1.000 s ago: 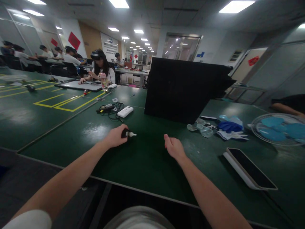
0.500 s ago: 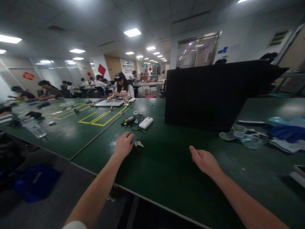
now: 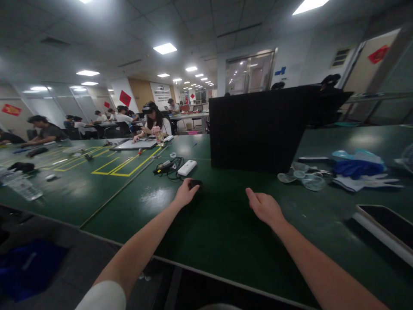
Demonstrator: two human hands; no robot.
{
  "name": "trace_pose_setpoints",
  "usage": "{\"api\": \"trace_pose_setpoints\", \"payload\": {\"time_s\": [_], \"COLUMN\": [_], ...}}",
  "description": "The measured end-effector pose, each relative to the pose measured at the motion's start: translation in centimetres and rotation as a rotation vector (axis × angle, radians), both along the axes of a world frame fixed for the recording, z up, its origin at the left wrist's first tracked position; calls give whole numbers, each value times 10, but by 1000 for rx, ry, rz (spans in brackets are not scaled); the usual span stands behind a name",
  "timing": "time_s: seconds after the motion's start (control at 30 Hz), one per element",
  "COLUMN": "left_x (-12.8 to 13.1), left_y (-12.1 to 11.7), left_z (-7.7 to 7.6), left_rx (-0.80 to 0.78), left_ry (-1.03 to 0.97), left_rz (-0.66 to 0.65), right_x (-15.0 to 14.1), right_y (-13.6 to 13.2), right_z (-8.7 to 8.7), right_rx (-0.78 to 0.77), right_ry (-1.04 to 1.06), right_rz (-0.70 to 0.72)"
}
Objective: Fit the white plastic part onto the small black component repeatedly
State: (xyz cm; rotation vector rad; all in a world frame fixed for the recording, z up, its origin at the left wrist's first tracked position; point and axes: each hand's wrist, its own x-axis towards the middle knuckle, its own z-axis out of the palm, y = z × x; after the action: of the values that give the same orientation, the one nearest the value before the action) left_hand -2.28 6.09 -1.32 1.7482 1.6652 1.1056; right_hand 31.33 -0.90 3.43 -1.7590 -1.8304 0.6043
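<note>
My left hand (image 3: 184,193) reaches forward over the green table, its fingers closed round a small dark object (image 3: 195,184) whose exact kind is unclear. Just beyond that hand lies a white rectangular device (image 3: 187,168), close to a black cable (image 3: 176,167). My right hand (image 3: 265,207) is held on its side above the table, in front of a large black panel (image 3: 254,133). Its foremost finger points forward, and nothing shows in it. The other fingers are partly hidden.
To the right lie clear plastic pieces (image 3: 305,177), blue gloves (image 3: 353,168), white gloves (image 3: 355,183) and a white-edged box (image 3: 383,228). A plastic bottle (image 3: 24,187) lies at left. Another person (image 3: 155,120) sits across the table. The table's front edge (image 3: 180,263) runs below my arms.
The view has turned right. My left hand has moved right, closer to my right hand, with the dark object in it. The loose keys seen beside it earlier no longer show.
</note>
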Motion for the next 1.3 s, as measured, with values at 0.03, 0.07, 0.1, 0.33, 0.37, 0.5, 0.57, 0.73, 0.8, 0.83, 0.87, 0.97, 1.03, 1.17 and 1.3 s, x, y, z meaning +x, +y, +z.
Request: {"api": "trace_pose_setpoints", "payload": {"time_s": [0.03, 0.07, 0.1, 0.33, 0.37, 0.5, 0.57, 0.73, 0.8, 0.83, 0.87, 0.97, 1.03, 1.17, 1.3], "left_x": [18, 38, 58, 187, 197, 205, 188, 106, 75, 63, 55, 50, 55, 63, 69], "left_y": [-2, -6, -11, -76, -85, -100, -95, -68, -60, -57, -55, -53, -54, -58, -62], "left_z": [3, 6, 8, 23, 24, 32, 36, 35, 31, 28, 25, 20, 20, 21, 20], "left_rx": [-12, -28, -39, -79, -54, 76, 132, 244, 231, 203, 170, 108, 124, 90, 14], "left_ry": [101, 197, 264, 275, 281, 267, 203, 8, 59, 85, 107, 134, 161, 230, 268], "left_rz": [-67, -145, -217, -462, -494, -607, -621, -303, -157, -124, -108, -150, -195, -271, -338], "right_x": [5, 11, 17, 42, 41, 37, 34, 22, 11, 5, -1, -13, -16, -14, -22], "right_y": [2, 5, 8, 24, 26, 29, 27, 7, -6, -12, -17, -25, -24, -18, -15], "right_z": [0, 0, -1, -9, -10, -13, -12, 1, 6, 8, 9, 7, 4, 0, -1], "right_rx": [25, 55, 91, 250, 250, 239, 268, 279, 223, 193, 155, 70, 35, 55, 269], "right_ry": [17, 37, 61, 288, 318, 430, 456, 92, -84, -136, -183, -307, -358, -326, -115], "right_rz": [-42, -83, -122, -287, -291, -244, -222, 116, 330, 413, 484, 566, 540, 494, 433]}}
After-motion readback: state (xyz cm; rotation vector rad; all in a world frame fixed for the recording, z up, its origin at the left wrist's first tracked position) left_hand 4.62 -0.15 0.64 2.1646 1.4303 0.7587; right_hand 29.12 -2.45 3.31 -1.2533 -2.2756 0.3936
